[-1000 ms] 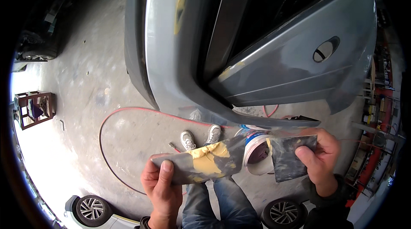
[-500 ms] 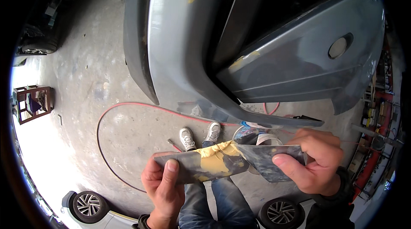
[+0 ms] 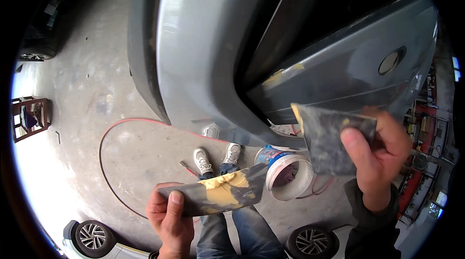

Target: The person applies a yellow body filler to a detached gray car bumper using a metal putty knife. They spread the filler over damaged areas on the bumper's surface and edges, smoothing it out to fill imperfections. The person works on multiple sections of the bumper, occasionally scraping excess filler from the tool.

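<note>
My left hand pinches a dark, flat putty spreader, thumb on top, fingers underneath. A thick lump of yellow filler lies smeared across the middle of it. Out to the right, my right hand grips a second dark grey spreader, held up in front of the car door's lower edge. A thin line of yellow filler runs along this spreader's left corner. The two spreaders are apart. Beyond them is a grey car body panel with small yellow filler patches near the door opening.
An open grey car door reaches across the upper right. Below it, a white and blue bucket stands on the concrete floor. A red hose loops around my feet. A brown rack is at far left, and shelving lines the right.
The right spreader has parted from the left one and moved up and right, with filler now along its corner. My left hand has shifted slightly left and down, uncovering the bucket.
</note>
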`<state>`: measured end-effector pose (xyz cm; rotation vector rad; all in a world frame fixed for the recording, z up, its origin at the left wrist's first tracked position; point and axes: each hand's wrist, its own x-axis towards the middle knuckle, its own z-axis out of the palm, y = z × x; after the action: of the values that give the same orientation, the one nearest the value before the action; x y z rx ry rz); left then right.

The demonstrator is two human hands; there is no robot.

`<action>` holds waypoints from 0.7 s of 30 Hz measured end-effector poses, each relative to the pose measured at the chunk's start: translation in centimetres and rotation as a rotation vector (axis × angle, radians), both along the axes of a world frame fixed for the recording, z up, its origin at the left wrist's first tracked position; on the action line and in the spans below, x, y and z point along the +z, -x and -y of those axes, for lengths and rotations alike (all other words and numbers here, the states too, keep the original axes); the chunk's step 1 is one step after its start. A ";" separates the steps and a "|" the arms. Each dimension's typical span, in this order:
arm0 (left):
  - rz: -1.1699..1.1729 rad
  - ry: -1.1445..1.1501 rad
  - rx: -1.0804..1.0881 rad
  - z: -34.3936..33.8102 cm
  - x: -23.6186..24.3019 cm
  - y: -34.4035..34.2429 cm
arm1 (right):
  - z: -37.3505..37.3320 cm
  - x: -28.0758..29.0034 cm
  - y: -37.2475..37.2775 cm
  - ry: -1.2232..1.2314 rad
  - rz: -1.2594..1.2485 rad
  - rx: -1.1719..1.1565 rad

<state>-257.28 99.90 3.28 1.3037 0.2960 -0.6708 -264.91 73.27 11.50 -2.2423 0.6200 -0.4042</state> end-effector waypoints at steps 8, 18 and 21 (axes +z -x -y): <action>-0.033 0.050 -0.029 0.0 0.1 -0.3 | 0.3 -1.4 -2.0 0.096 -0.030 0.159; -0.036 0.050 -0.027 -0.3 -0.2 -0.5 | 0.3 -1.9 -2.4 0.143 -0.049 0.171; -0.046 0.049 -0.024 -0.3 -0.1 -0.5 | 0.1 -1.9 -2.3 0.135 -0.037 0.132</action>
<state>-256.74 100.24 3.14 1.2479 0.3006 -0.7248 -262.61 73.16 9.65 -2.4088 0.4725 -0.3480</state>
